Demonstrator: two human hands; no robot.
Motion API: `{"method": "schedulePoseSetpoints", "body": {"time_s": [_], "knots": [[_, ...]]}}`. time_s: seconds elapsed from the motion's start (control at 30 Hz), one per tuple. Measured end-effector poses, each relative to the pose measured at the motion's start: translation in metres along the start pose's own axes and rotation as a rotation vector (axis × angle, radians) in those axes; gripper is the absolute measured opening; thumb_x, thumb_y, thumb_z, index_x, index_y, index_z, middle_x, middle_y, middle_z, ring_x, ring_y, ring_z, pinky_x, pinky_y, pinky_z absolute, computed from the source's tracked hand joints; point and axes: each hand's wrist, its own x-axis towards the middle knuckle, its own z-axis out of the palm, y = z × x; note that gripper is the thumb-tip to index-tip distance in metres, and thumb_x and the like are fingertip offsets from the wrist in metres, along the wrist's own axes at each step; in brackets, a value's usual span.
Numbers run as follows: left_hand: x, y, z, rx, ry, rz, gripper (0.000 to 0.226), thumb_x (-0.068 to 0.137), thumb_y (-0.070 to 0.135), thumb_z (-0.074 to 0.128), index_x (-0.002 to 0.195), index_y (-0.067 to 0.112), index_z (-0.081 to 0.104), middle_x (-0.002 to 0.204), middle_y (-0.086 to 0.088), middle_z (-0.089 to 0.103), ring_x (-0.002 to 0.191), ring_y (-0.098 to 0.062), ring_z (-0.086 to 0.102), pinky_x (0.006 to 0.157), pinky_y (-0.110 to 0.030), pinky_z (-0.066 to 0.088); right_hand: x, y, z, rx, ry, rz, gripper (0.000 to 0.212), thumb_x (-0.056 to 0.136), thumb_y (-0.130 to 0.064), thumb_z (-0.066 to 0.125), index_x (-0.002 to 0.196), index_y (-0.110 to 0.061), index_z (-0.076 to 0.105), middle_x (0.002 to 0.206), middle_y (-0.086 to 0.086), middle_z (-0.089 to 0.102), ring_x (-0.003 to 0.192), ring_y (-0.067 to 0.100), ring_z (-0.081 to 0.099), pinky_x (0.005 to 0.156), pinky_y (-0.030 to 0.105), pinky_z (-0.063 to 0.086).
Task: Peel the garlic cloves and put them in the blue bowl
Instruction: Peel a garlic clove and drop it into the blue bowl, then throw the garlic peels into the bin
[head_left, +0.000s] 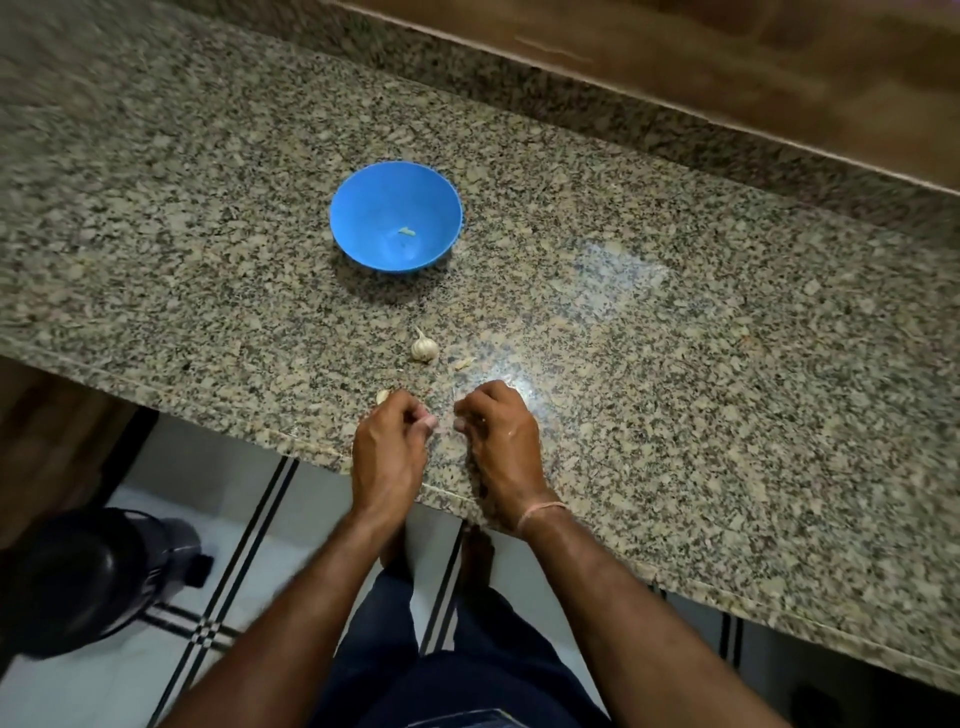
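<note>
The blue bowl (363, 208) stands on the granite counter with one peeled garlic clove (407, 232) inside it. A small garlic bulb (424, 347) lies on the counter between the bowl and my hands. An unpeeled clove (383, 397) sits just beyond my left knuckles. My left hand (389, 452) is at the counter's front edge, fingers curled, and pinches a small pale-pink garlic clove (429, 422) at its fingertips. My right hand (498, 436) is a short gap to the right, fingers curled inward. Nothing shows in its fingers.
A scrap of garlic skin (462, 362) lies right of the bulb. The granite counter (675, 338) runs to a raised back ledge and a wooden wall. Below the edge are a tiled floor and a dark round container (88, 577) at lower left.
</note>
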Motion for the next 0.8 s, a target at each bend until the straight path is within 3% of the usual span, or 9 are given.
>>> {"method": "schedulePoseSetpoints", "body": {"time_s": [0.07,0.2,0.33,0.43,0.5,0.57,0.7,0.8], "knots": [[-0.001,0.002,0.000,-0.001,0.003,-0.005,0.014,0.098,0.014,0.070,0.090,0.018,0.060,0.080,0.010,0.064,0.070,-0.002,0.058,0.052,-0.010,0.040,0.002,0.002,0.003,-0.094,0.014,-0.028,0.015,0.091,0.001,0.074,0.086,-0.012,0.068,0.090,-0.004,0.058,0.083,0.007,0.052,0.067,0.009,0.036],[-0.004,0.000,-0.002,-0.009,-0.003,-0.020,0.013,0.098,0.015,0.071,0.090,0.019,0.061,0.082,0.010,0.065,0.072,-0.002,0.060,0.053,-0.010,0.041,0.011,0.005,0.002,-0.408,0.012,-0.172,0.016,0.090,-0.009,0.075,0.088,-0.020,0.064,0.083,-0.008,0.058,0.077,0.013,0.047,0.062,0.025,0.030],[-0.007,0.000,-0.006,-0.055,0.009,-0.039,0.013,0.097,0.019,0.072,0.090,0.018,0.062,0.082,0.009,0.066,0.075,-0.002,0.062,0.056,-0.008,0.046,0.010,0.007,-0.001,-0.472,-0.085,-0.178,0.024,0.089,-0.001,0.065,0.088,-0.023,0.056,0.086,-0.007,0.056,0.080,0.014,0.046,0.063,0.022,0.026],[-0.010,-0.004,-0.013,-0.128,0.036,-0.107,0.013,0.096,0.021,0.073,0.089,0.018,0.063,0.083,0.008,0.068,0.078,-0.007,0.066,0.059,-0.012,0.052,0.009,-0.007,-0.009,0.031,-0.108,0.185,0.023,0.099,-0.001,0.056,0.084,-0.017,0.061,0.086,-0.004,0.066,0.081,0.011,0.062,0.066,0.012,0.045],[-0.013,-0.009,-0.019,-0.184,0.060,-0.132,0.013,0.096,0.020,0.073,0.089,0.020,0.063,0.082,0.007,0.069,0.078,-0.009,0.068,0.062,-0.019,0.057,0.011,-0.020,-0.012,0.343,-0.159,0.426,0.014,0.103,-0.009,0.061,0.091,-0.009,0.067,0.088,0.003,0.073,0.078,0.012,0.069,0.066,0.016,0.054],[-0.017,-0.014,-0.030,-0.237,0.099,-0.158,0.013,0.096,0.018,0.074,0.088,0.020,0.064,0.084,0.006,0.069,0.078,-0.006,0.066,0.063,-0.014,0.054,0.011,-0.037,-0.007,0.568,-0.255,0.565,0.015,0.104,-0.012,0.062,0.092,-0.005,0.066,0.078,0.006,0.071,0.066,0.015,0.064,0.060,0.027,0.055],[-0.028,-0.040,-0.067,-0.339,0.236,-0.220,0.016,0.095,0.017,0.075,0.085,0.022,0.063,0.081,0.005,0.069,0.074,-0.001,0.064,0.064,-0.015,0.052,0.005,-0.084,0.035,0.809,-0.410,0.649,0.028,0.105,0.000,0.056,0.079,-0.009,0.060,0.063,0.004,0.055,0.054,0.012,0.051,0.050,0.022,0.047],[-0.045,-0.077,-0.109,-0.377,0.355,-0.293,0.017,0.095,0.019,0.075,0.084,0.025,0.063,0.081,0.004,0.071,0.078,-0.010,0.069,0.069,-0.026,0.057,-0.009,-0.121,0.088,0.801,-0.571,0.609,0.033,0.103,0.002,0.056,0.073,-0.011,0.059,0.065,0.007,0.049,0.056,0.012,0.049,0.060,0.025,0.043]]}}
